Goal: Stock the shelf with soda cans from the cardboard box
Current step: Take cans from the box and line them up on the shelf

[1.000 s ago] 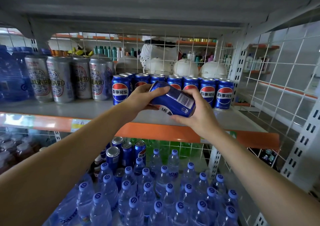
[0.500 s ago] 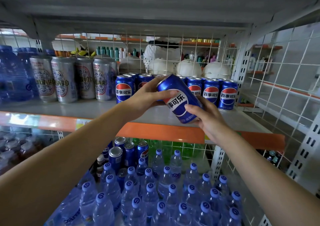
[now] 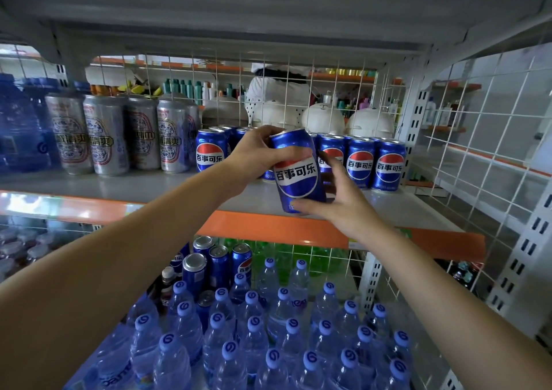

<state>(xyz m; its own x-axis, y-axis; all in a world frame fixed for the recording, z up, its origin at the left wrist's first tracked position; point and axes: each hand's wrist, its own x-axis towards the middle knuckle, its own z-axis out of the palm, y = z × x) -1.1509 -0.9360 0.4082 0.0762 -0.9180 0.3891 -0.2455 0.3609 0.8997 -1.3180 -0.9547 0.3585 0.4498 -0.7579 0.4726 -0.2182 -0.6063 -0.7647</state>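
A blue Pepsi can [image 3: 298, 171] is nearly upright, its label facing me, just above the front of the grey shelf [image 3: 149, 185]. My left hand [image 3: 257, 153] grips its upper part with the thumb across the front. My right hand [image 3: 334, 201] holds its lower right side, thumb under the base. Behind it stands a row of matching Pepsi cans [image 3: 373, 162] at the back of the shelf. The cardboard box is out of view.
Tall silver cans [image 3: 104, 138] and large blue water jugs [image 3: 21, 127] fill the shelf's left. A white wire grid [image 3: 298, 91] backs the shelf. Below are several capped water bottles [image 3: 268, 330] and more blue cans [image 3: 215, 264]. A person in white stands behind the grid.
The can has turned from lying tilted on its side to nearly upright with the logo facing me. Both hands moved with it, slightly forward over the shelf.
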